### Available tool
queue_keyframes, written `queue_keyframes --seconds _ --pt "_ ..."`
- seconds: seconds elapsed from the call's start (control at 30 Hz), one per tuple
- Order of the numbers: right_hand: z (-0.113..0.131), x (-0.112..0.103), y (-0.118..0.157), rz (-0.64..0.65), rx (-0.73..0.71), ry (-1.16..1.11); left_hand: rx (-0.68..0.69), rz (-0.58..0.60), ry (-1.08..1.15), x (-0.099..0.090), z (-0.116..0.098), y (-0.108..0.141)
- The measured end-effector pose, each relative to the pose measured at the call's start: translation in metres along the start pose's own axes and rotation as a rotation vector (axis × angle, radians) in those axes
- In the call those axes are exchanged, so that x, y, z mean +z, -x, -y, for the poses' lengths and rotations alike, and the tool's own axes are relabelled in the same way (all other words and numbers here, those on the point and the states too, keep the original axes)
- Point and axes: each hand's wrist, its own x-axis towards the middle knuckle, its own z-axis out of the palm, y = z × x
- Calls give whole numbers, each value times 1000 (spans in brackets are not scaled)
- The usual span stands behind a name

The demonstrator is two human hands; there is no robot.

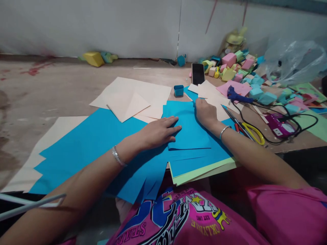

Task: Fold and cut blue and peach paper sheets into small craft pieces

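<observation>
A folded blue paper sheet lies in front of me on a layer of larger blue sheets. Flat on its left part rests my left hand, fingers stretched out and a little apart. My right hand is closed at the sheet's upper right edge, knuckles up; the fingertips are hidden, so whether they pinch the paper cannot be made out. Pale green sheets show beneath the blue ones at the front edge. A small blue paper box stands just beyond the folded sheet.
Cream sheets lie behind the blue ones. To the right are yellow-handled scissors, a blue glue gun and a purple power socket with black cable. A phone, many paper boxes and a plastic bag sit farther back.
</observation>
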Motion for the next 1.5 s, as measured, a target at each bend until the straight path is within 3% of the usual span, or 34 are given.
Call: queue_keyframes --seconds 0.13,0.23,0.37,0.6,0.83,0.97,1.2,1.33,1.5 --pt "-1 0 0 2 -7 1 -8 49 -9 -3 1 7" --pt "-2 1 0 -5 -18 -6 -31 21 -44 -5 -2 10" --pt "-4 4 -2 -16 -54 -25 -30 -18 -95 -9 -14 9" --pt "-7 10 -4 -31 -139 -68 53 28 -73 -3 -36 5" --pt "-5 11 -2 -41 -183 -73 -292 198 -57 -13 -23 -8" --pt "-5 10 -2 -39 -189 -68 -344 324 -25 -27 -14 -22" --pt "-4 8 -1 -34 -185 -61 -476 152 -79 -17 4 -22" --pt "-3 6 0 -32 -163 -54 -430 64 -177 -11 -4 -17" --pt "-2 6 0 -34 -154 -45 -430 91 -144 -12 -19 -8"
